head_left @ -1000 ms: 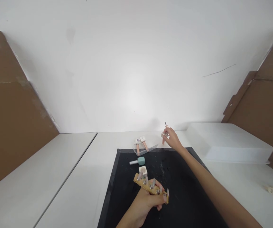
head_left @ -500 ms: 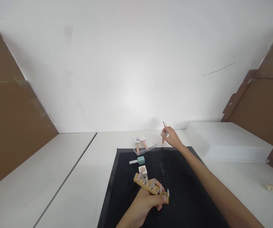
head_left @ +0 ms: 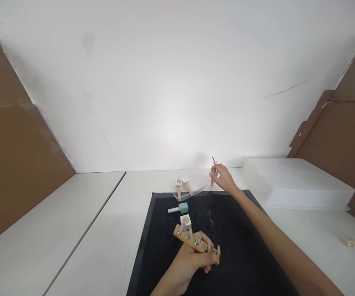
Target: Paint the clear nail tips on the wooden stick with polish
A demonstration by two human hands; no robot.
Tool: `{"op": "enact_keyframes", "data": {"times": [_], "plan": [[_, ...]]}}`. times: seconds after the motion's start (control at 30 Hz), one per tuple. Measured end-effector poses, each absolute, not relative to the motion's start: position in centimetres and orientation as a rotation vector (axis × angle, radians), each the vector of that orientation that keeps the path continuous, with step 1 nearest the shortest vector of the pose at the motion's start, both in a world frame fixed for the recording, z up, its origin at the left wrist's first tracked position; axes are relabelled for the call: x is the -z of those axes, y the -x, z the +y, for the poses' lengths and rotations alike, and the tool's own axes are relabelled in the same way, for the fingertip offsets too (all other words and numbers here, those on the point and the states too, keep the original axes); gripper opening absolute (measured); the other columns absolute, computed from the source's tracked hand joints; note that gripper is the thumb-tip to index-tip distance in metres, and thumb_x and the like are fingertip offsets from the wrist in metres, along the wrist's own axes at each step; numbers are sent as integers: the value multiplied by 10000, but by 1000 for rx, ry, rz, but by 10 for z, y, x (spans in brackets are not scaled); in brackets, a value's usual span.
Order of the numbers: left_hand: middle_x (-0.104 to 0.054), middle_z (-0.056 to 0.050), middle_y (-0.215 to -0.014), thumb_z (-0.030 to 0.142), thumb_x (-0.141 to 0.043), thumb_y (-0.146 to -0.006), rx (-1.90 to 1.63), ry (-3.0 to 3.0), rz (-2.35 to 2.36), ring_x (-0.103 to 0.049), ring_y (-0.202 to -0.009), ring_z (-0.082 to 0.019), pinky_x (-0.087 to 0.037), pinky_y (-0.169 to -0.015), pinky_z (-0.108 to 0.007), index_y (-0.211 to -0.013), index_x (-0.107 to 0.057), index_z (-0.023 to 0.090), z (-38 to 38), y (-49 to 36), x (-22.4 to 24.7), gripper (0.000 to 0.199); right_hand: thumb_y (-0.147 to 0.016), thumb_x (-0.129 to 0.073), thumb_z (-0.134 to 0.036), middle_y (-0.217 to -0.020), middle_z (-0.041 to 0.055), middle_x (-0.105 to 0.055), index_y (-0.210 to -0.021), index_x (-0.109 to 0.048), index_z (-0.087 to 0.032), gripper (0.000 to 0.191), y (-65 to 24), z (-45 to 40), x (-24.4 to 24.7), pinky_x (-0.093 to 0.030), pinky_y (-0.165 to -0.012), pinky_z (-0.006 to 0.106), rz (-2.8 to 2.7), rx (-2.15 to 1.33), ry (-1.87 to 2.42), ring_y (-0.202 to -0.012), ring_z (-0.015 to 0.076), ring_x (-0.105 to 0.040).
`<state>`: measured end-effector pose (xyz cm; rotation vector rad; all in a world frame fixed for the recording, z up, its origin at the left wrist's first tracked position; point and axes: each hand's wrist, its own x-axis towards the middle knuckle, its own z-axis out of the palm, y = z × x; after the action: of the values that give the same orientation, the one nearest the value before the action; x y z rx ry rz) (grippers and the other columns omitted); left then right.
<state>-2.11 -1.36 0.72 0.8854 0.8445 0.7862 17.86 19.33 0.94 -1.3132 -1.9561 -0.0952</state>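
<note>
Black mat, right hand perhaps outstretched

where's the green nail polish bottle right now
In the head view the green bottle lies on its side near the far edge of the black mat, just left of centre, between the clear tray behind it and the white bottle in front.

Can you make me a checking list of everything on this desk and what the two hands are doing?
Surface: white table with a black mat on it.
Job's things: wooden strip of nail tips in the left hand; small bottle at the right hand, which also holds a thin brush.
Clutter: teal bottle lying on the mat, square white bottle beside the strip, two pink-handled bottles in a clear tray, small pale bits far right.
Fingers: left curled round the strip; right pinching the brush.
Cables: nothing seen.
Surroundings: white wall, white box, brown cardboard both sides.
</note>
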Motion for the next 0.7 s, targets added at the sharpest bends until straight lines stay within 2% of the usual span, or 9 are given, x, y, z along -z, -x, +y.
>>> {"op": "enact_keyframes", "data": {"times": [0.53,0.7], "plan": [[-550,46,-529,227,-749,-507,-788,-901,846,-414,-405,-53,-294,-449,-223,-682,-493,165,-13,20,-5,316,-885,-514,-249,-1115,76,-577,-1105,-541,-158,239,-183,179,-21,-507,-762,396,-1720,10,1283,-913,202,-597],[-555,45,-529,237,-752,-510,-783,-890,858,-411,-407,-53,-301,-455,-225,-678,-492,167,-13,19,-6,318,-849,-530,-255,-964,60,-593,-976,-573,-169,159,-182,174,-21,-480,-724,378,-1630,-100,1227,-843,204,-569]]}}
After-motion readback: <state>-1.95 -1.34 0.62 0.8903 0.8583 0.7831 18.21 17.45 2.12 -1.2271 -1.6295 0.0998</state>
